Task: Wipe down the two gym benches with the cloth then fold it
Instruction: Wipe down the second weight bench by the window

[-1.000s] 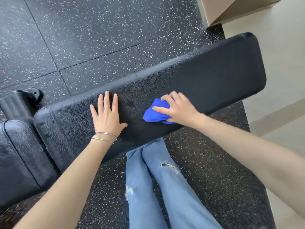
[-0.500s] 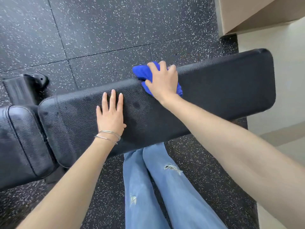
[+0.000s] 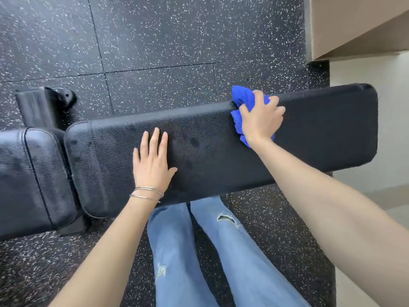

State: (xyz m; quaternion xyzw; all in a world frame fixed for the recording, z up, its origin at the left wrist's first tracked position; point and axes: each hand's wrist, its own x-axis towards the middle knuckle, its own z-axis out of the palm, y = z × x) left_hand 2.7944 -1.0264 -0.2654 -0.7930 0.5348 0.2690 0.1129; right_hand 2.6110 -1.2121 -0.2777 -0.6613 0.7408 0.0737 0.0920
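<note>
While I lean over the long black pebbled-leather bench pad (image 3: pixel 321 134), my right hand (image 3: pixel 260 120) grips the bunched bright blue microfibre cloth (image 3: pixel 242 97) at the pad's far edge, toward its right end. My fingers are curled round the cloth and press it onto the upholstery, with blue folds spilling out past my knuckles over the far edge and also beside my wrist. My left hand (image 3: pixel 152 162) lies flat on the middle of the same pad, palm down, fingers straight and close together, thumb spread to the right, holding nothing. 2 thin silver bangles (image 3: pixel 147 192) sit on my left wrist. A few darker blotches show on the leather between my 2 hands. Just left of the long pad, across a narrow gap, is the shorter black leather seat pad (image 3: pixel 26 173). Beyond that gap a black frame foot (image 3: pixel 44 105) rests on the black rubber floor flecked with white (image 3: pixel 155 41). My legs in light blue ripped jeans (image 3: pixel 199 251) show below the pad's near edge. A beige ledge (image 3: pixel 354 25) fills the upper right corner.
</note>
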